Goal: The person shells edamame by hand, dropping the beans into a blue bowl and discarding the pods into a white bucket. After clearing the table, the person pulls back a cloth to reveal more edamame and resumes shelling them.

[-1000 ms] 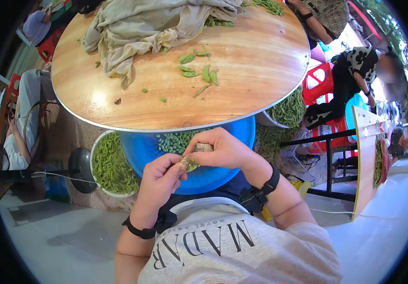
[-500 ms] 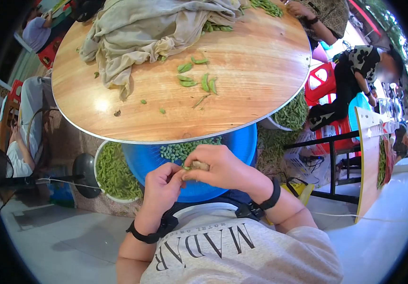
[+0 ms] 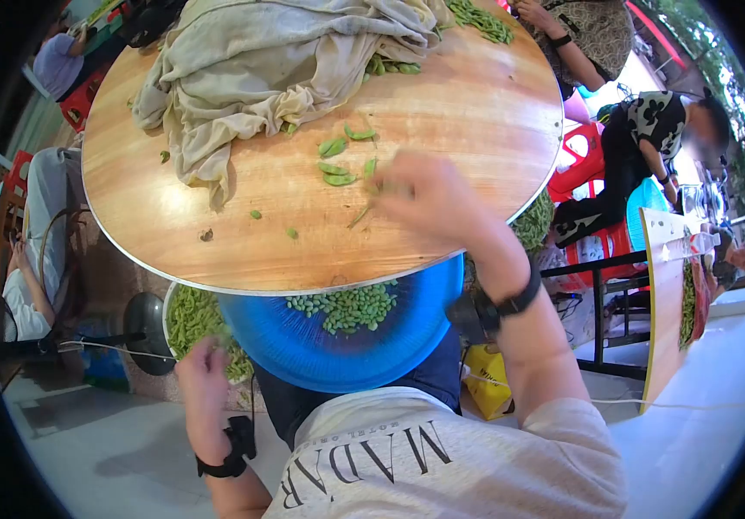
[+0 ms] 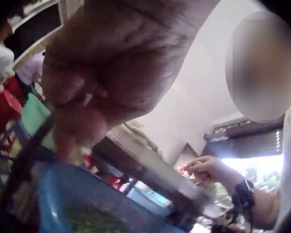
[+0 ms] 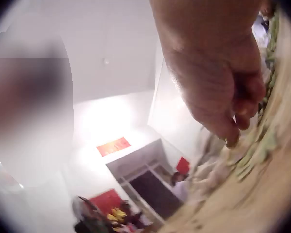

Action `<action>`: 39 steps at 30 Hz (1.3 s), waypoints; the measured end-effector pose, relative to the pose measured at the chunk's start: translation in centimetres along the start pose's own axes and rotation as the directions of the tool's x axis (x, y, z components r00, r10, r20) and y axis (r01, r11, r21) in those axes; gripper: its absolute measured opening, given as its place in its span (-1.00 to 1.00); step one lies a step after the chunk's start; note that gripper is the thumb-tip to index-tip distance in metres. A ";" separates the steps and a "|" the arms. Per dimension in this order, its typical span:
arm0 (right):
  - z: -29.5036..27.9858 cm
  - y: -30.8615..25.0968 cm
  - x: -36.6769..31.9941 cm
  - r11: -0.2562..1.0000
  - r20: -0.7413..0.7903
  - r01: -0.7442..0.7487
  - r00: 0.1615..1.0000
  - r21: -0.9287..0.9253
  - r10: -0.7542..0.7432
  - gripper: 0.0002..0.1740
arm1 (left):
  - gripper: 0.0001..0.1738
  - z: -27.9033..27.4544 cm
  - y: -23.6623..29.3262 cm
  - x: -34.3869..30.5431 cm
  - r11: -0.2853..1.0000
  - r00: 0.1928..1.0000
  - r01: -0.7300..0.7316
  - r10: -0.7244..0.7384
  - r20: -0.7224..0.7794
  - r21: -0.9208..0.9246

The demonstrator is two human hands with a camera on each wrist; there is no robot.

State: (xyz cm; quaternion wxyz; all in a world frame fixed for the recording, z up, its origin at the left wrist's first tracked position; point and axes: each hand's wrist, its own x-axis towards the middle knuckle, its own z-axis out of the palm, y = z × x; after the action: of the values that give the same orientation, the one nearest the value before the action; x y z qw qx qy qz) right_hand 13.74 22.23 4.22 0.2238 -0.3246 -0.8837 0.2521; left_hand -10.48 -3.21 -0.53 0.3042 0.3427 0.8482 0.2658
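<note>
My right hand reaches over the round wooden table, blurred, with its fingers bent downward close by several green bean pods. In the right wrist view its fingertips hang just beside bean pods on the tabletop, nothing held between them. My left hand is out to the left, above a white tub heaped with green pods. Its fingers are curled, and a pale green bean pod shows at the fingertips. A blue basin with shelled green beans sits at my lap.
A crumpled pale cloth covers the table's far side, with more pods beyond it. Other people sit around, one beside red stools at right. A board on a black frame and a yellow bag stand to my right.
My hands were together over the blue basin, working a pod. They have parted: the left moved out left over the tub, the right forward over the table to the pods.
</note>
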 end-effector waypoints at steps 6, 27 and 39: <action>1.5 5.7 6.8 0.971 -0.092 -0.011 0.996 -0.238 -0.011 -0.77 | -0.76 -1.5 -3.7 1.1 0.950 0.994 -0.014 0.047 -0.098 0.313; 3.5 -5.7 -8.0 0.322 0.437 -0.465 0.886 0.825 0.159 -0.59 | -0.81 5.8 9.8 -3.3 0.729 0.911 -0.291 0.410 0.054 -0.620; 5.1 -7.3 -9.3 0.372 0.356 -0.404 0.915 0.836 0.192 -0.67 | -0.89 7.7 8.4 -3.7 0.664 0.812 -0.569 0.547 -0.205 -0.486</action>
State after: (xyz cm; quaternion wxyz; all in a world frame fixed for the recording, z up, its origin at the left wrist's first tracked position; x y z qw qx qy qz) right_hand 13.96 9.49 2.46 0.2222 -0.2830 -0.5565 0.7489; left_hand 0.57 1.22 1.05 0.2723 0.4833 0.6021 0.5742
